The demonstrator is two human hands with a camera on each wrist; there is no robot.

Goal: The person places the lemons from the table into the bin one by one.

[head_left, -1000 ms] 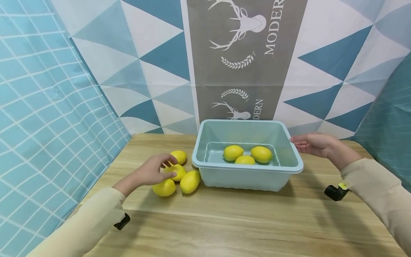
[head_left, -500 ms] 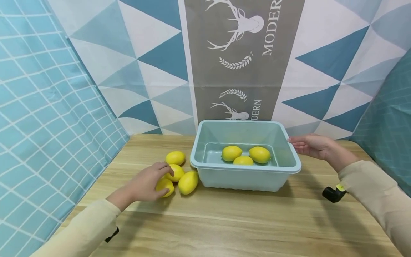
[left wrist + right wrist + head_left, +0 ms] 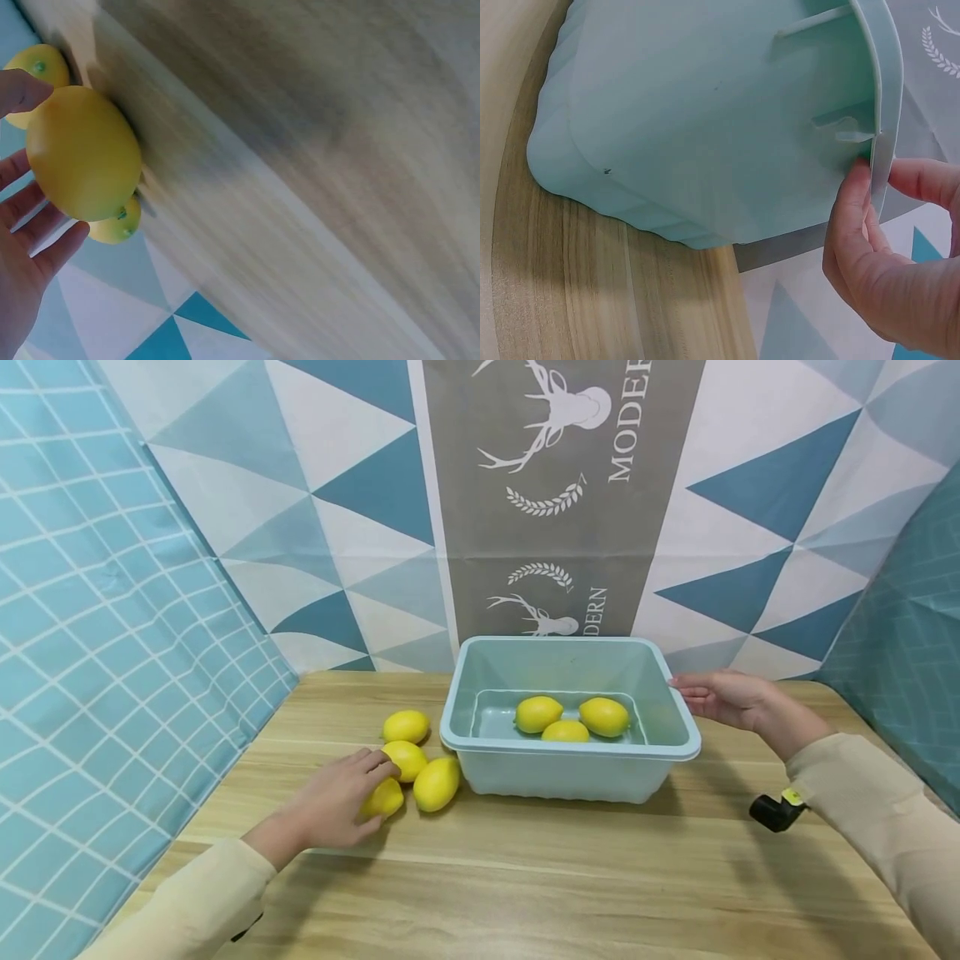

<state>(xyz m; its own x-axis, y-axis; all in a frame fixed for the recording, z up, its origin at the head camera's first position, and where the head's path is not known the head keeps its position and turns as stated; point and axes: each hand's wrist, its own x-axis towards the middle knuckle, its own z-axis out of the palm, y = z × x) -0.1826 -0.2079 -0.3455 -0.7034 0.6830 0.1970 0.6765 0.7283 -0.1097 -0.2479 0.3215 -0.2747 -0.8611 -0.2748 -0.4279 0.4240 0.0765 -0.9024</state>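
My left hand (image 3: 333,802) is around the nearest of several yellow lemons on the table. In the left wrist view this lemon (image 3: 84,154) sits between the thumb and the spread, loosely bent fingers; no firm grip shows. Three more lemons lie close by: one beside the basin (image 3: 437,784), one behind the fingers (image 3: 406,761) and one farther back (image 3: 406,727). My right hand (image 3: 731,700) pinches the right rim of a pale blue-green plastic basin (image 3: 697,120), thumb on one side and fingers on the other. Inside the basin are three lemons (image 3: 538,714).
The wood-patterned table (image 3: 480,893) carries the basin near its back edge. Behind it hangs a patterned cloth (image 3: 555,443) with triangles and deer heads. A blue checked cloth (image 3: 97,610) rises at the left, a teal one (image 3: 900,610) at the right.
My left hand has moved from above the middle lemons toward me and down, around the nearest lemon. My right hand keeps its hold on the basin rim. The view has shifted slightly.
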